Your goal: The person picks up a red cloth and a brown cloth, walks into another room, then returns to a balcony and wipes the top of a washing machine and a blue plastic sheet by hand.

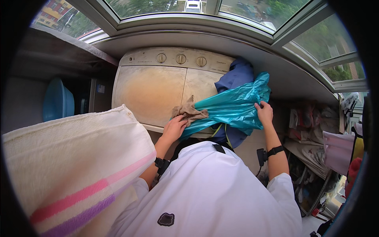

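A shiny teal plastic bag (231, 103) lies stretched across the right front of a twin-tub washing machine (148, 97). My right hand (264, 112) grips the bag's right end. On its left end rests a crumpled brown cloth (191, 112), and my left hand (174, 127) is on the cloth's lower edge with fingers bent over it. Part of the bag runs under that hand. Blue fabric (237, 75) lies behind the bag, and more of it hangs below, with yellow-green straps (227, 136).
A white towel (74, 148) with pink and purple stripes hangs close at the left. Beyond it stands a blue basin (58, 99). Windows (192, 20) run behind the machine. Cluttered shelves (311, 157) stand at the right, near hanging laundry (339, 151).
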`<state>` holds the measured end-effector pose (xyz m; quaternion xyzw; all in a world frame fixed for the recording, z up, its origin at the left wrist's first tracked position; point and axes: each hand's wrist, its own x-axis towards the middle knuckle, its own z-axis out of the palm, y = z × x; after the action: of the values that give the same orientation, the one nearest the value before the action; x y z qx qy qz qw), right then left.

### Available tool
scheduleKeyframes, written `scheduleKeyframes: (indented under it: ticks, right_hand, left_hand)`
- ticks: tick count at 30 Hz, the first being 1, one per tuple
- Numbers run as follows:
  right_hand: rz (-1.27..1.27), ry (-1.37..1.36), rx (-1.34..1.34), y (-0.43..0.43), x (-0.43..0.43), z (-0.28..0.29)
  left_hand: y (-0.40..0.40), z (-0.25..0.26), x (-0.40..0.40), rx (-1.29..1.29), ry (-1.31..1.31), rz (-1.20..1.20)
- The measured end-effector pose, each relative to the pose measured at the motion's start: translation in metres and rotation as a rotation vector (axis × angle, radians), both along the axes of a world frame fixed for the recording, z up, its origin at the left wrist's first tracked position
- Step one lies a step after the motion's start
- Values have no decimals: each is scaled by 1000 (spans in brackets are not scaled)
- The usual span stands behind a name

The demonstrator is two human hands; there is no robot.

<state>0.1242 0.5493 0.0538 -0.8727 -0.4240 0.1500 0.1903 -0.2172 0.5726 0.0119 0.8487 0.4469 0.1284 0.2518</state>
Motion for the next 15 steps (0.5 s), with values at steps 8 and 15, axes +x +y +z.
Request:
scheduleKeyframes:
  ticks: [8,15]
  right_hand:
    - [-24,-21,-116,4,-2,4]
    - [-15,-41,-73,5,-5,7]
  left_hand:
    - [-5,-5,-23,139,86,158]
    - [9,28,3,-266,-606,449]
